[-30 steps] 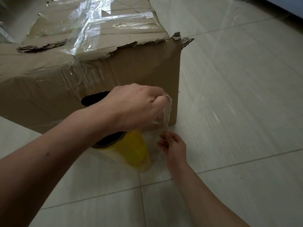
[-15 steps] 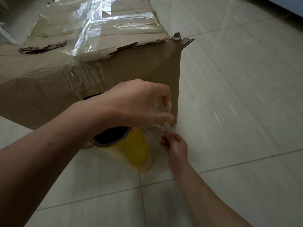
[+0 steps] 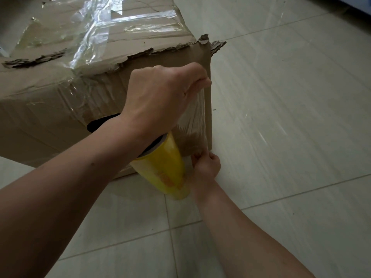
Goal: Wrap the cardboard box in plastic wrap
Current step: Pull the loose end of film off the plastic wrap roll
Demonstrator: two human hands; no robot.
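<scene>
A large worn cardboard box [image 3: 60,109] with torn top edges and patches of clear tape stands on the floor. A yellowish roll of plastic wrap [image 3: 164,169] leans at its near right corner. A clear sheet of plastic wrap [image 3: 192,121] is stretched up from the roll against the box's corner. My left hand [image 3: 160,97] pinches the sheet's upper edge near the box's right edge. Low by the floor, my right hand [image 3: 206,165] pinches the sheet's lower edge, just right of the roll.
Pale glossy floor tiles [image 3: 291,127] stretch to the right and toward me. A dark handle hole [image 3: 100,123] opens in the box's near side, partly behind my left wrist. A bluish edge [image 3: 349,3] shows at the top right.
My left hand has risen along the box's corner, pulling the crumpled film into a taut flat sheet. My right hand stayed low at the sheet's bottom edge.
</scene>
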